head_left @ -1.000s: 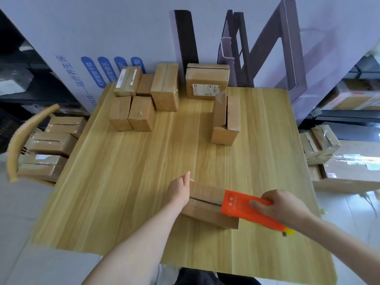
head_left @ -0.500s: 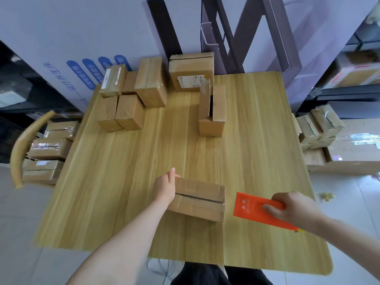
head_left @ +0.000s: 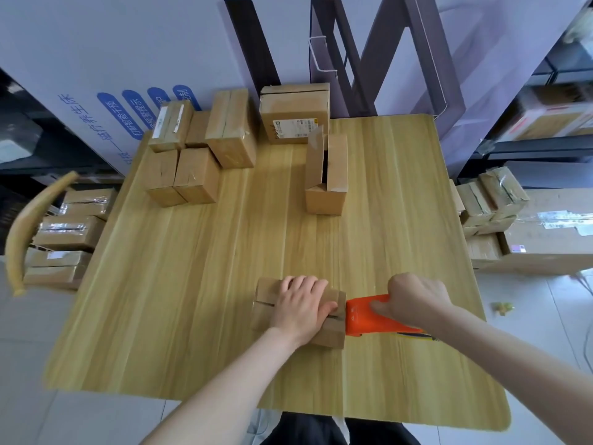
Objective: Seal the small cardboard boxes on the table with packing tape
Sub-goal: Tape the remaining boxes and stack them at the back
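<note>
Head view: one small box held flat at the near edge of the table, tape dispenser set against its right end.

The left hand (head_left: 301, 308) lies palm down, fingers spread, pressing on top of the small cardboard box (head_left: 266, 300) near the front of the wooden table (head_left: 192, 284); it grips nothing. The box's top seam shows as a dark slit between the flaps. The right hand (head_left: 414, 300) is closed around the orange tape dispenser (head_left: 362, 316), whose front edge touches the box's right end. Farther back, right of centre, an open box (head_left: 327, 175) stands with its flaps up. A cluster of closed boxes (head_left: 199, 149) sits at the far left, and a labelled box (head_left: 295, 114) stands at the far edge.
</note>
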Action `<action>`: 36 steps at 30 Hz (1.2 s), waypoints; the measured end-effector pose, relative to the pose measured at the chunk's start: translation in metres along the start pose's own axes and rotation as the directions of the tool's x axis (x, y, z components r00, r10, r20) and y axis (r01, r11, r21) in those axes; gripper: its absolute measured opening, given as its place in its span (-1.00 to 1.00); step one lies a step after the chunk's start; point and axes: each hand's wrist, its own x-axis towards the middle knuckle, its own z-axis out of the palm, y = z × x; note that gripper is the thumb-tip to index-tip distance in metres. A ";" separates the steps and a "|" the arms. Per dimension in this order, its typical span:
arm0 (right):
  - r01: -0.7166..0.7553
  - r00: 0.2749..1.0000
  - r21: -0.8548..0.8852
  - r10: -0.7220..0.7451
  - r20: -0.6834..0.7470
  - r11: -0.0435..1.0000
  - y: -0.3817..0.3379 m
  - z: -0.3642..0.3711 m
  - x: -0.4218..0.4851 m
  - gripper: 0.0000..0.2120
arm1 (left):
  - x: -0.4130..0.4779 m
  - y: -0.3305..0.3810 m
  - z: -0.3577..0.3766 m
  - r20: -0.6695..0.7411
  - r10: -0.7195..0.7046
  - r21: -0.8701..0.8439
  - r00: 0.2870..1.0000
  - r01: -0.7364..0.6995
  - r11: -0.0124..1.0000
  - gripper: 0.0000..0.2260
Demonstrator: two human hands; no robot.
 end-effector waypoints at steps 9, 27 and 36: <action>-0.145 0.985 -0.013 0.145 0.093 0.989 -0.027 -0.021 0.013 -0.66 | -0.001 -0.002 -0.003 -0.016 -0.002 -0.020 1.000 0.002 1.000 -0.58; 0.319 0.912 0.831 0.092 -0.400 0.456 -0.060 -0.013 -0.028 -0.67 | -0.010 -0.053 -0.087 0.134 -0.657 -0.927 0.742 0.328 0.182 -0.71; 0.383 0.855 0.663 0.026 -0.518 0.643 -0.067 -0.016 -0.037 -0.77 | -0.024 -0.058 -0.158 0.340 -0.182 -0.938 0.923 0.319 -0.133 -0.83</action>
